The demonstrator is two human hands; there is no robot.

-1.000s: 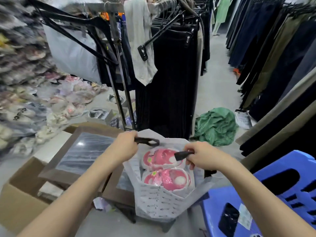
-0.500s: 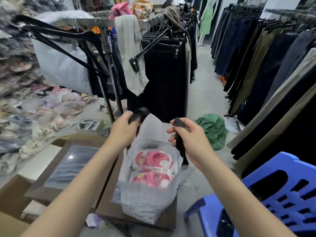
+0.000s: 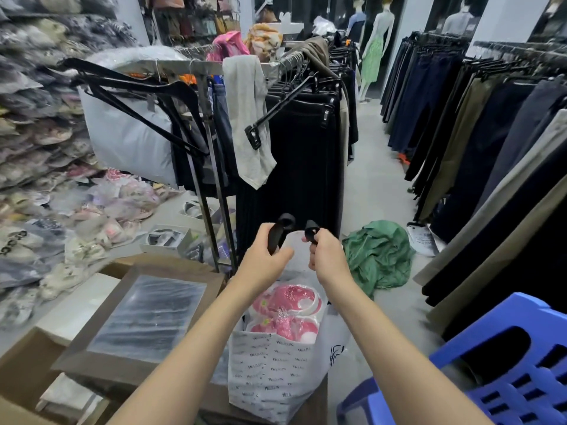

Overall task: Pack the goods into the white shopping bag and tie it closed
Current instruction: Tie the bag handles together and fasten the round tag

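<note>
Bag position: white shopping bag [image 3: 276, 372] stands upright on brown cardboard [image 3: 316, 409], at 6 o'clock from both hands. Its long axis runs 12-to-6 in the head view, with the mouth at the 12 o'clock end.
Bag contents: pink goods [image 3: 285, 305] in clear wrap, two pieces stacked along the same 12-to-6 line. They show through the open mouth and sit below the rim.
Left hand: left hand [image 3: 265, 253] is fisted round the left handle, at 9 o'clock from the other hand.
Right hand: right hand [image 3: 326, 256] has its fingers curled round the right handle, at 3 o'clock from the left hand and level with it.
Left handle: left handle [image 3: 277, 233], a black strap, stands out of the fist as a loop towards 12 o'clock, tipped slightly to 1.
Right handle: right handle [image 3: 311, 230], a black strap, shows as a shorter loop leaning towards 11 o'clock.
Handle gap: loops are near each other but apart, and both lie above the bag's centre line.
Step in hand: packing looks complete and the tie is not yet made.
Next move: judged to need the straps crossed over the centre line. Both hands are equally near, so either may lead.
</note>
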